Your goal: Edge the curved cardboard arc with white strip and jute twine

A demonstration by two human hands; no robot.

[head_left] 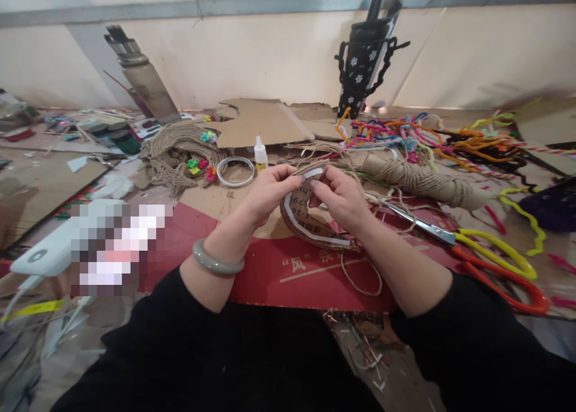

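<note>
A curved cardboard piece (297, 211) with printed characters is held up between my hands, twine along its outer edge and a white strip (315, 235) following the curve. My left hand (272, 193) pinches its upper left edge. At the top, the fingers of my right hand (339, 199) are closed on the piece beside a short end of white strip. Whether they grip the strip itself is hidden. A loop of loose twine (362, 292) hangs at the lower right, over a red cardboard sheet (265, 280).
Scissors (450, 238) with yellow and red handles lie at right, below a twine roll (423, 181). Behind are a glue bottle (260, 154), a tape ring (235, 172), a twine-covered shape (180, 148), pipe cleaners (418, 136) and two drink bottles (148, 82). A white device (58, 244) sits left.
</note>
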